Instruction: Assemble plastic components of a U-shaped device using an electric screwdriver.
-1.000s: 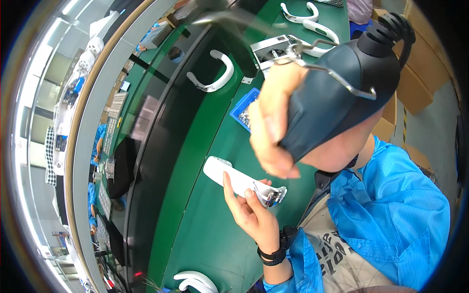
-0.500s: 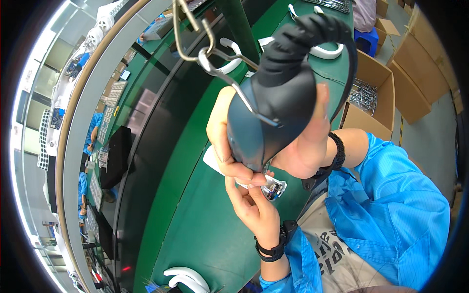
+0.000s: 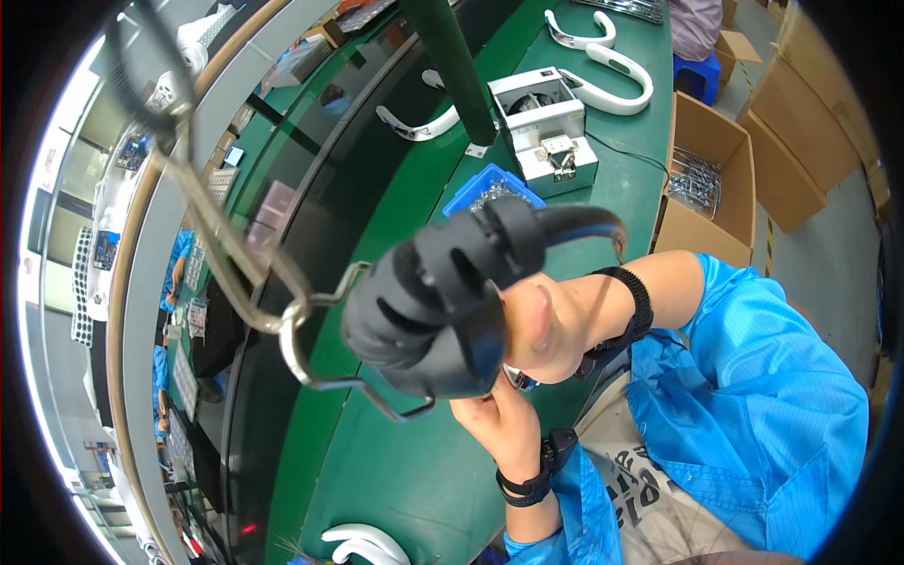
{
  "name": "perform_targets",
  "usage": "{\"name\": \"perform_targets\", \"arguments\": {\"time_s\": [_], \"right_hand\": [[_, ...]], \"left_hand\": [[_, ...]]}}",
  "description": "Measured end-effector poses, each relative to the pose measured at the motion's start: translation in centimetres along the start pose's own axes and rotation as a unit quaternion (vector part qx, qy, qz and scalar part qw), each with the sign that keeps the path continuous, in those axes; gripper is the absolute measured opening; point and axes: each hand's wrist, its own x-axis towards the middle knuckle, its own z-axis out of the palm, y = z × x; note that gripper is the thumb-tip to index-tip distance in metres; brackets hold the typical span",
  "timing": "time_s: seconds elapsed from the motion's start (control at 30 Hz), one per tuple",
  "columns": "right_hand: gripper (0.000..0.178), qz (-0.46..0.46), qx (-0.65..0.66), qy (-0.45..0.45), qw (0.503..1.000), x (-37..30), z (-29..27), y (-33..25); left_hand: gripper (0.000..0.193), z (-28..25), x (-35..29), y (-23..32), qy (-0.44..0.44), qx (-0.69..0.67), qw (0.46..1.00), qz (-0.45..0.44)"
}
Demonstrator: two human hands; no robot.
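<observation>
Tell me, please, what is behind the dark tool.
Behind the dark tool, parts of the right hand and left hand show, with a shiny part. The rest of the left hand, and anything it holds, is covered.

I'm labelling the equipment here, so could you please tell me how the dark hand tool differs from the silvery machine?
The dark hand tool is rounded; the silvery machine is boxy. The dark hand tool is held up in the right hand, while the silvery machine stands on the green bench. Both seem to have a dark cable.
</observation>
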Motion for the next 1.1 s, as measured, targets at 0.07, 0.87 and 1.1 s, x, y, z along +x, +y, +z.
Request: {"name": "perform_targets", "arguments": {"time_s": [0.07,0.87,1.1], "right_hand": [[0.084,0.005,-0.025,0.018,1.0,-0.2,0.4,-1.5],[0.082,-0.163,-0.209,0.339,0.902,-6.9,-21.2,-3.2],[0.085,-0.139,-0.268,0.335,0.893,-6.7,-22.4,-2.2]], "left_hand": [[0.012,-0.1,0.0,0.0,-0.008,0.0,1.0,-0.02],[0.072,1.1,0.5,3.3,-0.079,-0.007,0.996,-0.049],[0.077,1.7,0.5,3.3,-0.084,-0.003,0.995,-0.045]]}}
